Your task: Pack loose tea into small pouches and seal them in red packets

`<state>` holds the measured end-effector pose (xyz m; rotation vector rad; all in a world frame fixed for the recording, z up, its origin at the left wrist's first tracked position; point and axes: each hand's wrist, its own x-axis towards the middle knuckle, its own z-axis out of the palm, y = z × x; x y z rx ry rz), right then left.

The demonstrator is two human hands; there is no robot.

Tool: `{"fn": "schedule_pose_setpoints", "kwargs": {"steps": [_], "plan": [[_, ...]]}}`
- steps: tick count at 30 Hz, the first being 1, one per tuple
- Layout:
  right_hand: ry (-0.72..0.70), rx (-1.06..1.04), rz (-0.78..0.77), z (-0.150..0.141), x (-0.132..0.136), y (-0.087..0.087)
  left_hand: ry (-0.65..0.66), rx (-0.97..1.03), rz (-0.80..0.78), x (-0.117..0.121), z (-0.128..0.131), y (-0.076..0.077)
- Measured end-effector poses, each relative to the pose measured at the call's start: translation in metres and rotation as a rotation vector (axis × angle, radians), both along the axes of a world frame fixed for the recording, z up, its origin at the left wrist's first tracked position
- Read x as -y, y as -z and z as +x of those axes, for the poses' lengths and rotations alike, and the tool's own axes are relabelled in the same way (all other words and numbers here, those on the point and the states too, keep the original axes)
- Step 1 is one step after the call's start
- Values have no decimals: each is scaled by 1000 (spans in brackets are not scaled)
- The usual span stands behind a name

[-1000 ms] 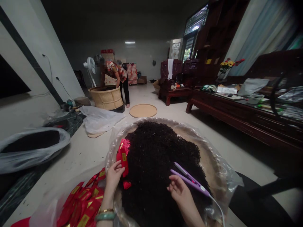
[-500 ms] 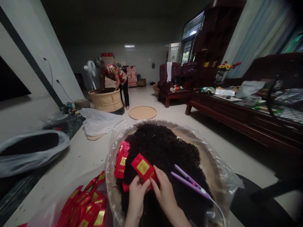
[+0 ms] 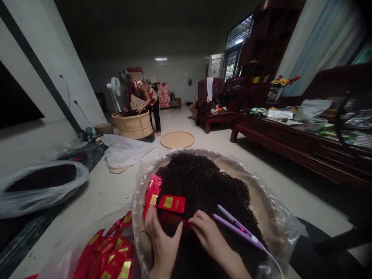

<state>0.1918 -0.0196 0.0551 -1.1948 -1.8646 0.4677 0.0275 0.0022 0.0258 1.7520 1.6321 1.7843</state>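
A wide round tray [image 3: 263, 201] lined with clear plastic holds a big heap of dark dried leaves [image 3: 200, 182]. My left hand [image 3: 162, 242] and my right hand [image 3: 207, 234] meet low on the heap, both pinching a small red packet [image 3: 171, 204] with a gold label, its mouth held open between them. A stack of the same red packets [image 3: 151, 190] leans at the heap's left edge. A purple flat sealing iron [image 3: 236, 228] with a white cord lies on the leaves just right of my right hand.
More red packets [image 3: 107, 255] fill a plastic bag at lower left. A plastic-lined bag of dark leaves [image 3: 40, 182] sits at left. Another person [image 3: 143, 97] bends over a woven basket [image 3: 133, 124] far back. A round mat [image 3: 177, 139] and dark wooden furniture [image 3: 293, 143] lie beyond.
My left hand took a red packet from the stack and brought it to the middle; my right hand left the sealing iron and joined it. Both now hold the packet lower, flatter.
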Motion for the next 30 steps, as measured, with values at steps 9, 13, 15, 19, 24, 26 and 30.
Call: {"fn": "schedule_pose_setpoints", "kwargs": {"steps": [9,13,15,19,24,26,30], "plan": [[281,5,269,14,8,25,440,17,-321,19,16,-9],[345,70,400,10,12,41,380,199,-418,25,27,-6],[370,87,452,9,15,44,365,279,-458,25,29,-5],[386,102,516,9,20,42,376,390,-517,27,32,-6],[512,57,568,12,22,38,416,457,-570,33,38,-9],[520,30,552,14,22,38,426,460,-576,34,40,-8],[489,-19,512,17,22,37,467,435,-598,34,40,-3]]}}
